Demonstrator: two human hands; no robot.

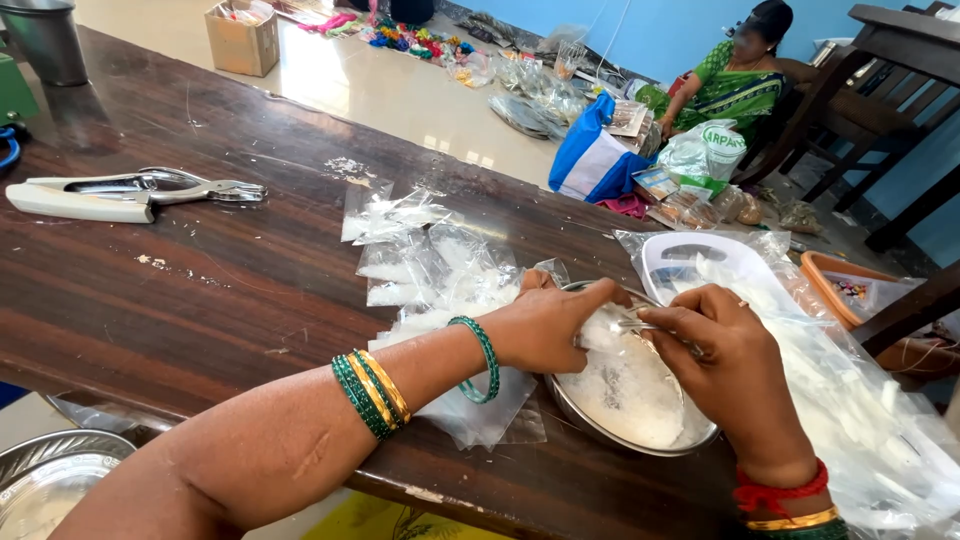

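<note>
Both hands work over a steel bowl of white bits on the table. The left hand curls closed on a small clear bag; the right hand pinches its edge. More bags lie just left

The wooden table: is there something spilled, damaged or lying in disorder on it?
Yes. White crumbs lie scattered on the table beyond the punch tool. The small clear bags lie in a loose, overlapping pile beside the steel bowl. The table's near edge is chipped.
</note>
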